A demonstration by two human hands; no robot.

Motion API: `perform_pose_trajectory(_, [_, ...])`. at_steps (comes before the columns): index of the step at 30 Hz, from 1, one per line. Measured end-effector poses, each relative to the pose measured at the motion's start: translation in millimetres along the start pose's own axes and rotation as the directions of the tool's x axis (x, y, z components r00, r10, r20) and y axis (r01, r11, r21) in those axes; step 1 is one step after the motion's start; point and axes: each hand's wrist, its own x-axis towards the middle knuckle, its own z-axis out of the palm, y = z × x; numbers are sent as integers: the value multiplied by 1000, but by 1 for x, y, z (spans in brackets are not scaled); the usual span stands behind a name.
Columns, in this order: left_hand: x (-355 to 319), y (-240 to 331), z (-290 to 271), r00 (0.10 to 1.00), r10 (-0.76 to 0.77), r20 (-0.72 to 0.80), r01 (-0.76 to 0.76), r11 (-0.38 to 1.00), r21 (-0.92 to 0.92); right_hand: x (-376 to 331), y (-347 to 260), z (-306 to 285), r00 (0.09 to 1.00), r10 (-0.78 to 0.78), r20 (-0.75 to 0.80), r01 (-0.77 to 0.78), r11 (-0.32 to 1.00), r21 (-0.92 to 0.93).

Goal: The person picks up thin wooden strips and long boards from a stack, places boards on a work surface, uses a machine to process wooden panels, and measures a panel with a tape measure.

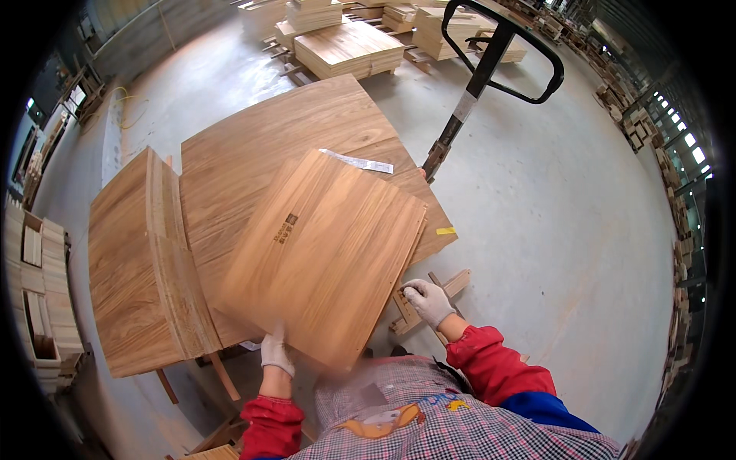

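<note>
A light brown wooden panel [330, 245] with a dark printed mark lies tilted over a larger wood-grain board on the stack in front of me. My left hand [277, 354], in a pale glove, is closed on the panel's near edge, with its fingers partly hidden and blurred. Close beside the panel's right edge is my gloved right hand [429, 302], its fingers curled closed. Whether anything is inside them is hidden. Under the panel's far corner, a white paper strip [360, 162] rests on the larger board [261, 138].
Left of the board stands another wooden stack [130, 268]. A black pallet jack handle [498, 54] rises at the far right of the board. Wooden slats [456, 284] are near my right hand. More panel stacks [349, 50] stand farther off, and others [42, 291] at left.
</note>
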Motion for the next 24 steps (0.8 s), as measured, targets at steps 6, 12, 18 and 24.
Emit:
perform_pose_trajectory(6, [26,-6,-35,1000,28,7,-28,875,483,0,17,17,999,18,43,-23,993,116])
perform_pose_trajectory(12, [10,2,-30,1000,5,5,-7,887,462,-12,8,17,983,18,181,-45,988,148])
perform_pose_trajectory(18, [34,7,-43,999,-38,22,22,873,486,1,21,19,981,3,192,-25,993,115])
perform_pose_trajectory(24, [70,-2,-73,995,94,-23,-61,788,612,31,-6,16,973,91,210,-120,984,130])
